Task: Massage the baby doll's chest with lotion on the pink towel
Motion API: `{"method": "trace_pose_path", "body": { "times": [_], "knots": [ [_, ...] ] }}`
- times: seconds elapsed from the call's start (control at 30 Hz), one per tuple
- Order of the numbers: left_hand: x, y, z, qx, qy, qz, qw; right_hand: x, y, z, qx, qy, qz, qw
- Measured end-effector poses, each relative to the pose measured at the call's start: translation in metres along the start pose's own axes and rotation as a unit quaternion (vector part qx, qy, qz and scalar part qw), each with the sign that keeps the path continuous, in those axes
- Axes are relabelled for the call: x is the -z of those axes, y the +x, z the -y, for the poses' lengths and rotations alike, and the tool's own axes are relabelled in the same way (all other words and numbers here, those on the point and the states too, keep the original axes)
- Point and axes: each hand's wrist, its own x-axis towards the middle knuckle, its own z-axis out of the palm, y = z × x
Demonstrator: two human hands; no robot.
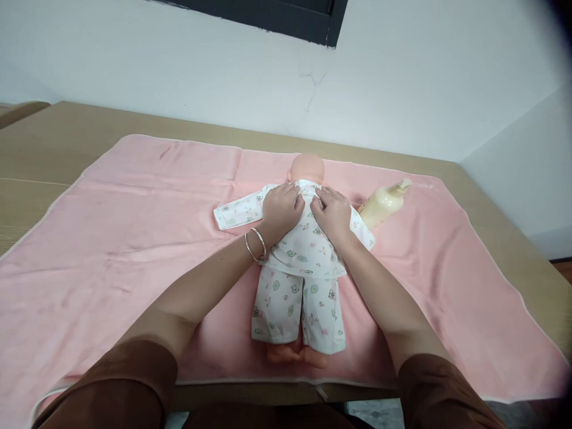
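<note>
A doll [307,167] lies on a pink blanket, its head away from me and its bare feet toward me. It wears a white printed shirt [308,250] and matching pants [277,304]. The face does not show. My left hand [281,210], with a bangle on the wrist, rests on the shirt's upper left part, fingers laid near the collar. On the upper right part lies my right hand [333,211], its thumb apart from the fingers. The fingertips of both hands touch the cloth close to the neck. One sleeve [239,210] stretches out to the left.
A pale yellow pump bottle [383,204] lies tilted on the blanket, right of the doll. The pink blanket [147,238] spreads over a wooden table [80,128] and hangs at its front edge. Behind stands a white wall [223,77] with a dark frame [290,18].
</note>
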Motion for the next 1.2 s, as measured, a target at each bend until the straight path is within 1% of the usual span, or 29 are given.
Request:
{"method": "trace_pose_path", "body": {
  "times": [0.1, 0.2, 0.33, 0.47, 0.57, 0.7, 0.8, 0.87, 0.97, 1.1, 1.2],
  "knots": [
    [0.0, 0.0, 0.0, 0.003, 0.002, -0.006, 1.0, 0.0, 0.004, -0.002, 0.014, 0.0, 0.035, 0.999],
    [-0.001, 0.003, 0.002, 0.0, -0.004, 0.009, 1.0, 0.0, 0.006, -0.004, 0.022, 0.005, 0.061, 0.998],
    [-0.002, 0.007, 0.004, 0.002, -0.011, 0.039, 0.999, 0.0, 0.006, -0.004, 0.025, 0.0, 0.07, 0.997],
    [-0.001, 0.007, 0.003, -0.001, -0.005, 0.031, 0.999, 0.0, 0.007, -0.004, 0.035, -0.014, 0.071, 0.997],
    [0.001, 0.004, 0.0, -0.009, -0.001, 0.01, 1.0, -0.001, 0.007, -0.004, 0.041, -0.011, 0.059, 0.997],
    [0.003, -0.002, -0.003, -0.022, 0.005, -0.022, 1.0, -0.001, 0.002, -0.001, 0.022, -0.013, 0.012, 1.0],
    [0.003, -0.005, -0.003, -0.017, 0.008, -0.032, 0.999, 0.0, -0.003, 0.003, 0.005, -0.022, -0.023, 0.999],
    [0.001, -0.004, -0.002, -0.007, 0.006, -0.034, 0.999, 0.0, -0.004, 0.004, -0.002, -0.022, -0.033, 0.999],
    [0.0, 0.0, 0.0, -0.001, -0.008, -0.006, 1.0, 0.0, -0.003, 0.002, -0.006, -0.013, -0.022, 1.0],
    [0.001, 0.005, 0.003, -0.008, -0.014, 0.05, 0.999, -0.002, 0.002, -0.002, 0.005, 0.003, 0.029, 1.0],
    [0.003, 0.007, 0.002, -0.017, -0.006, 0.076, 0.997, -0.002, 0.004, -0.003, 0.011, 0.006, 0.048, 0.999]
  ]
}}
